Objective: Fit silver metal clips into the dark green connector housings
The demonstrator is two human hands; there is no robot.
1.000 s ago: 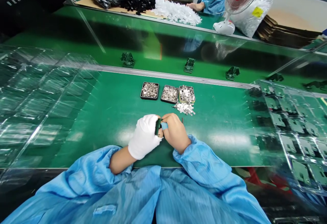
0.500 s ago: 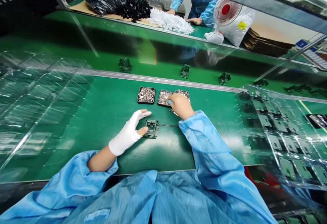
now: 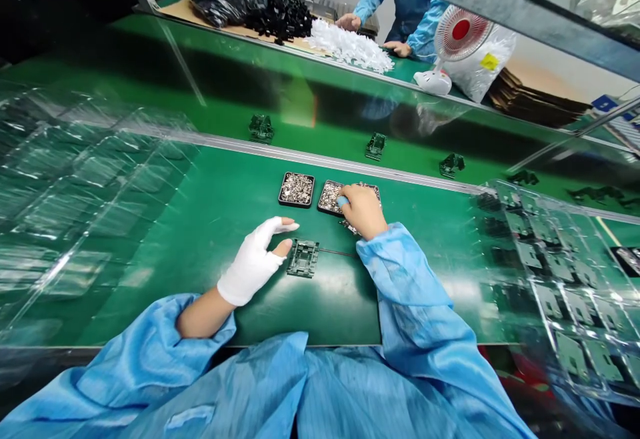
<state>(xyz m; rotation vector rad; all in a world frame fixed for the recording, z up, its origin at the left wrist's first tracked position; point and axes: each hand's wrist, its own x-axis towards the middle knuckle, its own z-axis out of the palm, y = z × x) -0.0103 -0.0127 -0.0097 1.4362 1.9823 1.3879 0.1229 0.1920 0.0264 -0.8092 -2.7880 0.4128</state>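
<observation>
My left hand, in a white glove with bare fingertips, is open, thumb and fingers apart. Its thumb is at the left edge of a green circuit board lying flat on the bench. My right hand, with a blue cover on one finger, reaches into the middle black tray of small shiny metal parts. Its fingers are bent together, and what they hold is hidden. A third tray lies partly behind that hand. From the board a thin dark rod runs to my right sleeve.
Another black tray of metal parts stands to the left. Clear plastic trays line the left and right. Several boards, one of them, sit beyond the metal rail. Across the bench are a fan and a co-worker's hands.
The whole view has shifted a little. My left thumb, which lay over the board's edge, has drawn slightly back from it. My right hand stays at the trays.
</observation>
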